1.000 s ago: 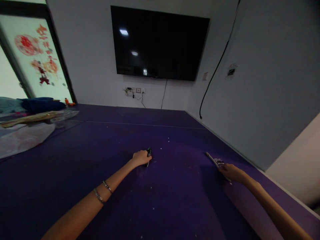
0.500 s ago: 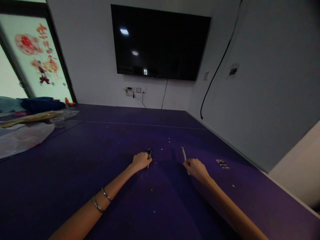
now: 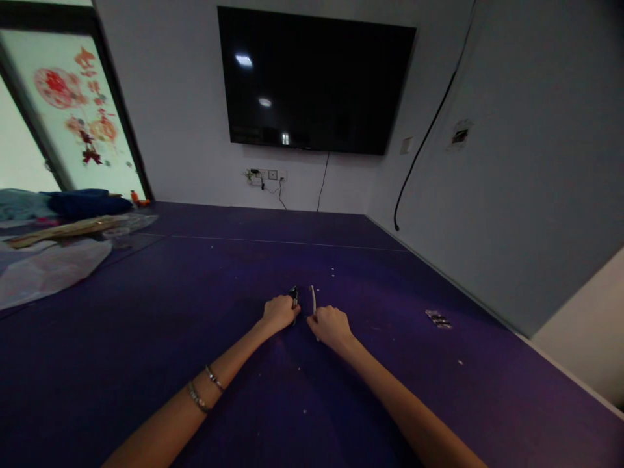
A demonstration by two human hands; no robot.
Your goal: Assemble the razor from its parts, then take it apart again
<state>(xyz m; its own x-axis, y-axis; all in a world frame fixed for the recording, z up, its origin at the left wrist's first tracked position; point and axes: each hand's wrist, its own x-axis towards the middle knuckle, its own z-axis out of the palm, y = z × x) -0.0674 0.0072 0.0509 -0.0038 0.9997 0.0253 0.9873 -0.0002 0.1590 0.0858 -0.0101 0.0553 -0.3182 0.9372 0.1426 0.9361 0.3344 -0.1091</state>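
My left hand [image 3: 279, 314] is closed around a small dark object [image 3: 294, 294] with a shiny edge, whose upper end sticks out beyond my thumb and fingers. Just to its right, my right hand [image 3: 333, 326] grips a thin white stick [image 3: 312, 298] that stands out above and a little below the fingers. A narrow gap separates the two held things. Both hands are low over the purple surface [image 3: 234, 396]. Most of each held thing is hidden by fingers, so their exact kinds cannot be made out.
A small clear pack with dark items [image 3: 439, 318] lies to the right. Plastic sheeting [image 3: 53, 270], a long tan piece [image 3: 68, 231] and blue cloth [image 3: 92, 204] lie at the far left. Small white specks dot the surface. A black cable [image 3: 429, 136] hangs beside the wall-mounted television [image 3: 316, 84].
My right hand has moved left with the white stick, bringing it close beside my left hand. The left hand keeps its hold and has barely shifted.
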